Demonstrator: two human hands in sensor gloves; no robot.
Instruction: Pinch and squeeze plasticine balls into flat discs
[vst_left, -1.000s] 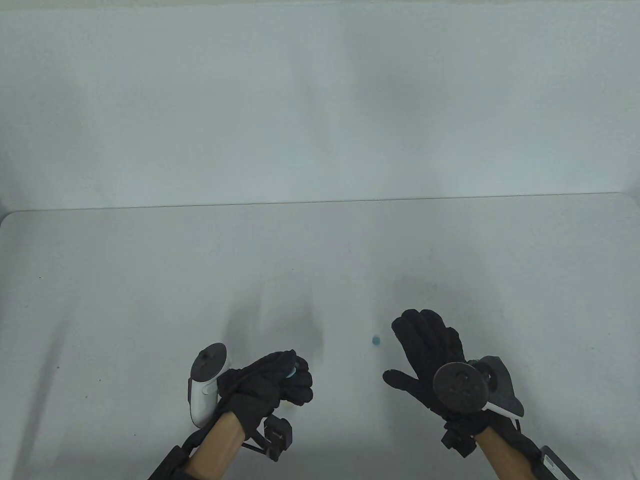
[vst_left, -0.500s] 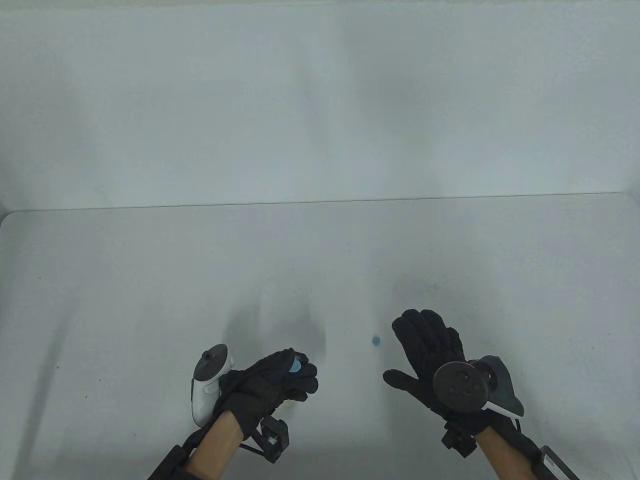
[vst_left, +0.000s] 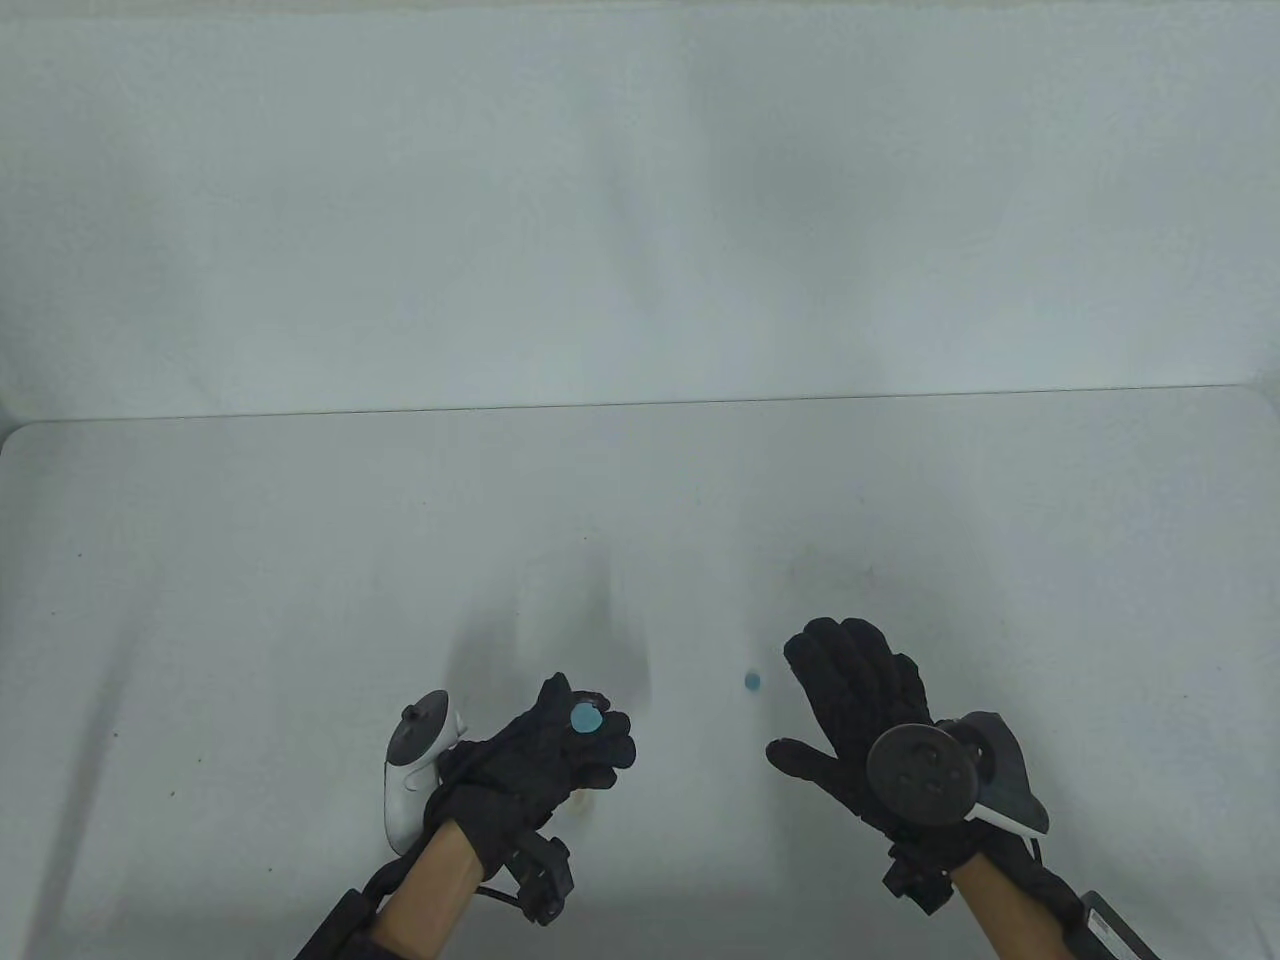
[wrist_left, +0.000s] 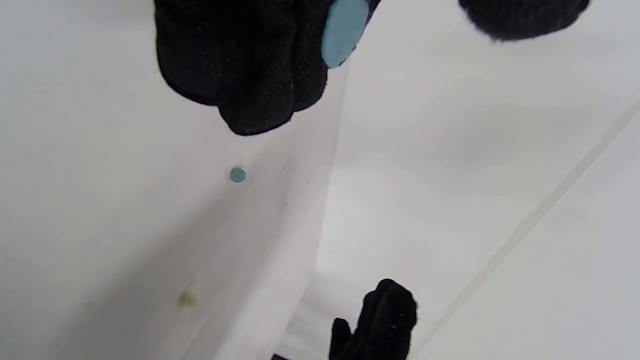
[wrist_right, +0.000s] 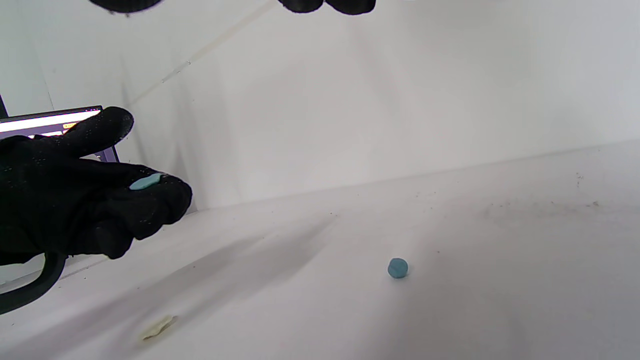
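Left hand (vst_left: 545, 755), nearest the person, carries a flattened blue disc (vst_left: 585, 716) lying on its curled fingers (wrist_left: 250, 65); the thumb stands lifted clear, so the piece rests there and is not pinched, probably so the result can be checked. Right hand (vst_left: 850, 715) lies spread, palm down, on the table (vst_left: 300, 560), gripping nothing, apparently waiting. Just beyond its fingertips sits the remaining ball (vst_left: 752, 682), still round, within easy reach of both hands.

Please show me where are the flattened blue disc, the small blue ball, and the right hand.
flattened blue disc (vst_left: 585, 717), table view, its round face
small blue ball (wrist_right: 398, 268), right wrist view, its middle
right hand (vst_left: 850, 690), table view, middle of the glove
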